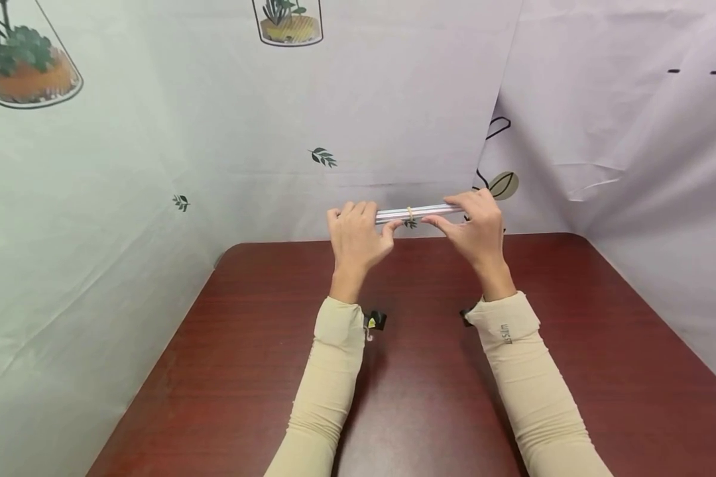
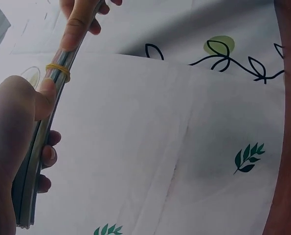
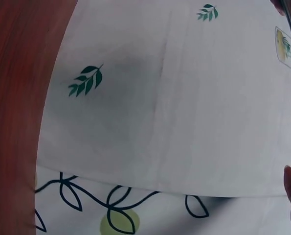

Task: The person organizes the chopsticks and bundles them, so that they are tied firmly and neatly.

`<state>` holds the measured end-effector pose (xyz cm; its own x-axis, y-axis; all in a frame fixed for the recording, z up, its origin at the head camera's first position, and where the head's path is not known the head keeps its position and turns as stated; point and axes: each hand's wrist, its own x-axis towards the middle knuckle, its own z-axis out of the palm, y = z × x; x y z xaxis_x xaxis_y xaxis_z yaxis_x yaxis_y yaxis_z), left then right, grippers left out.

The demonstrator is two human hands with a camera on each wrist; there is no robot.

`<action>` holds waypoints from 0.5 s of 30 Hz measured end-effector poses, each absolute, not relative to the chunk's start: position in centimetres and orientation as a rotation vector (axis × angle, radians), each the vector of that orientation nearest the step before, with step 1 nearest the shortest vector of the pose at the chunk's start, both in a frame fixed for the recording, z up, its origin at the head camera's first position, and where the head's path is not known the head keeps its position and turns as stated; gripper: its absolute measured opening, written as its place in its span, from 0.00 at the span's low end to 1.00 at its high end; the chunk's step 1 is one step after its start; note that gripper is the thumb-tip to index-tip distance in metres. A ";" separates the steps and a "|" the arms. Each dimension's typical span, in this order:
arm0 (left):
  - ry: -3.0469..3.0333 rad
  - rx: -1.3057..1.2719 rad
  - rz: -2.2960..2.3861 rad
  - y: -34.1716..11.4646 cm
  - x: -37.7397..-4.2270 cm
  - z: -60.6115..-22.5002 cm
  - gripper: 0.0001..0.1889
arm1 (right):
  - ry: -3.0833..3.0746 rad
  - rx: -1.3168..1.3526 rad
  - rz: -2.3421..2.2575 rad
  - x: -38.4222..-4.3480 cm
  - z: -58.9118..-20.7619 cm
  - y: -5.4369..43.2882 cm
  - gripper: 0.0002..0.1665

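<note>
Small dark lettering runs along the right sleeve (image 1: 504,331) cuff, just below the wrist; it's too blurred to read.

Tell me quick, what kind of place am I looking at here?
Probably a makeshift recording booth, not a lived-in room: a dark red-brown table walled in by hung white sheets printed with leaves and potted plants. Both hands hold a banded bundle of thin rods above it.

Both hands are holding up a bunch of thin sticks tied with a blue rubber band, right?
Not quite: the rubber band is yellow, not blue, as the left wrist view shows. The rest holds: the left hand and right hand hold the bundle of thin sticks up above the table.
</note>
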<state>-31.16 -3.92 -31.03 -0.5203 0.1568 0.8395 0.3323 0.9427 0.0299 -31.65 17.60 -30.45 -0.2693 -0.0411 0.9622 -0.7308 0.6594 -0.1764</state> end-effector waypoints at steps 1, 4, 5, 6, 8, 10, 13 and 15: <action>-2.132 -0.349 -0.225 -4.0 -31.1 -31.0 0.25 | -1.716 0.630 0.774 -31.7 -30.5 17.5 0.26; -2.137 -0.368 -0.220 -4.3 -31.0 -30.7 0.25 | -1.664 0.634 0.830 -31.7 -30.5 17.4 0.27; -2.134 -0.376 -0.223 -4.4 -30.9 -30.6 0.25 | -1.646 0.635 0.845 -31.7 -30.6 17.3 0.27; -2.128 -0.384 -0.229 -4.5 -30.8 -30.5 0.25 | -1.627 0.635 0.859 -31.6 -30.6 17.3 0.27; -2.114 -0.397 -0.247 -4.7 -30.7 -30.4 0.25 | -1.595 0.634 0.883 -31.6 -30.8 17.2 0.26; -2.099 -0.406 -0.271 -4.9 -30.5 -30.2 0.24 | -1.565 0.631 0.898 -31.7 -31.0 17.1 0.26; -2.076 -0.411 -0.318 -5.1 -30.4 -30.2 0.23 | -1.534 0.626 0.911 -31.8 -31.2 17.2 0.26; -2.071 -0.413 -0.351 -5.2 -30.4 -30.2 0.23 | -1.525 0.626 0.912 -31.8 -31.3 17.2 0.26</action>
<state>-30.40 -5.24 -30.18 -0.4821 0.1489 0.8634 0.4252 0.9014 0.0820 -31.80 17.21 -31.33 -0.1636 0.1084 0.9806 -0.8124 0.5492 -0.1962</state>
